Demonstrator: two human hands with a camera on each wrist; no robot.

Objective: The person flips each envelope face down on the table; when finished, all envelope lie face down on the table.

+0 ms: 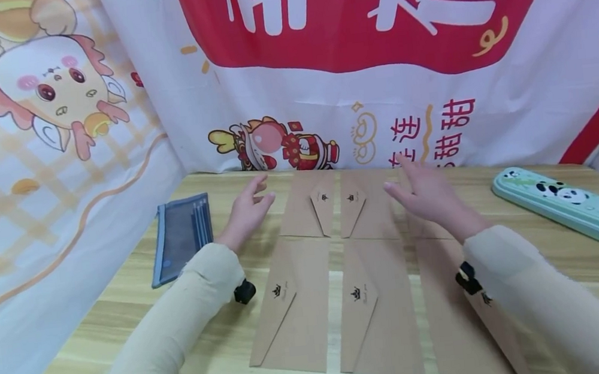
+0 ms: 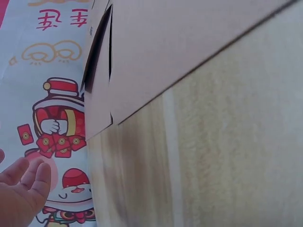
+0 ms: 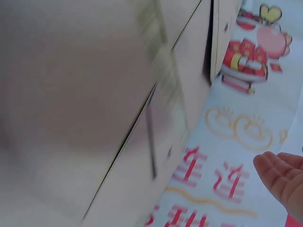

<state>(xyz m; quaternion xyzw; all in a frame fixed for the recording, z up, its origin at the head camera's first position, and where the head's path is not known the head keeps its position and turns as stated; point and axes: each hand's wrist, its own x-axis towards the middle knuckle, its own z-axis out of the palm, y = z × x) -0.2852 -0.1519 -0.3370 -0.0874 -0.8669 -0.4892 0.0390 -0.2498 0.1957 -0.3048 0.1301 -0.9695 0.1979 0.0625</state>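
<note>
Brown paper envelopes lie flat on the wooden table in two rows, with pointed flaps and small black crown prints. The far row has a left envelope [image 1: 296,211], a middle envelope [image 1: 379,206] and a right one partly hidden by my right hand [image 1: 433,195]. In the near row are a left envelope [image 1: 309,318], a middle envelope [image 1: 389,335] and a right envelope [image 1: 448,323], partly covered by my right forearm. My left hand [image 1: 247,209] hovers left of the far row, fingers relaxed, holding nothing. Relaxed and holding nothing, the right hand hovers above the far right envelope.
A blue mesh zip pouch [image 1: 177,238] lies left of my left arm. At the right is a mint pencil case [image 1: 569,203] with pandas. Printed cloth [image 1: 280,98] hangs behind the table, and another [image 1: 135,227] borders its left side.
</note>
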